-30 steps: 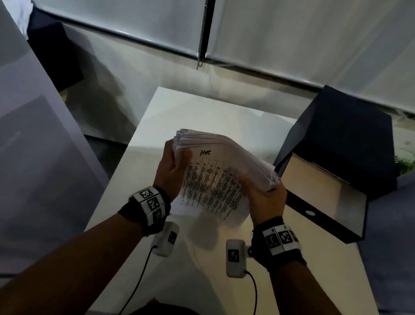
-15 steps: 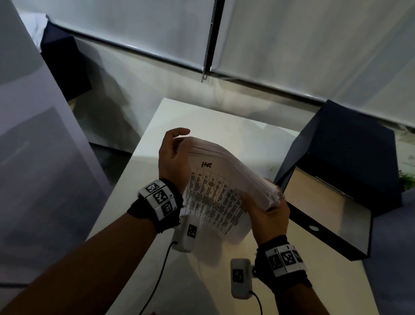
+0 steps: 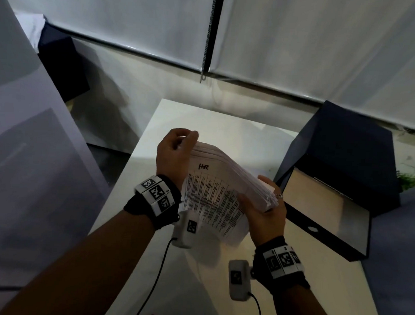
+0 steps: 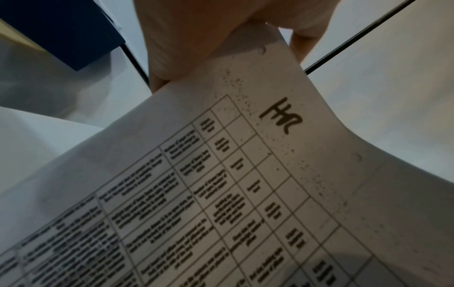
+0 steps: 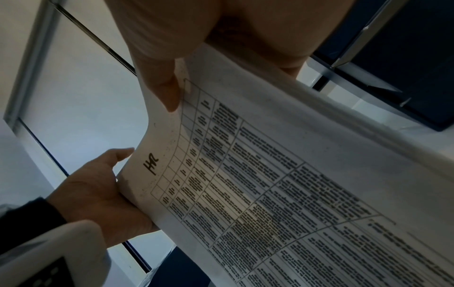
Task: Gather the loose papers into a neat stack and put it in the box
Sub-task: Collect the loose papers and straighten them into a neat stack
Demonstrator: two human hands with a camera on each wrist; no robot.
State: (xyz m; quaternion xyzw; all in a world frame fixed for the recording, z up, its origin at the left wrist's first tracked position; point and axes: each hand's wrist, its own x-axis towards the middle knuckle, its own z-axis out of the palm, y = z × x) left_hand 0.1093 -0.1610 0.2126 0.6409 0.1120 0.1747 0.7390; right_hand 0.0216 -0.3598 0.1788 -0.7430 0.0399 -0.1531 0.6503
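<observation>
Above one white table (image 3: 229, 125), two hands hold one paper stack (image 3: 227, 179) in the air, the left hand (image 3: 172, 153) curled round its far-left corner, the right hand (image 3: 263, 212) gripping its right edge, beside one open dark-blue box (image 3: 338, 182) below white roller blinds (image 3: 302, 42).

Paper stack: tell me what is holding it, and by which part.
Both hands hold the paper stack above the table: the right hand grips its right edge, and the left hand holds its left edge near the top corner.
</observation>
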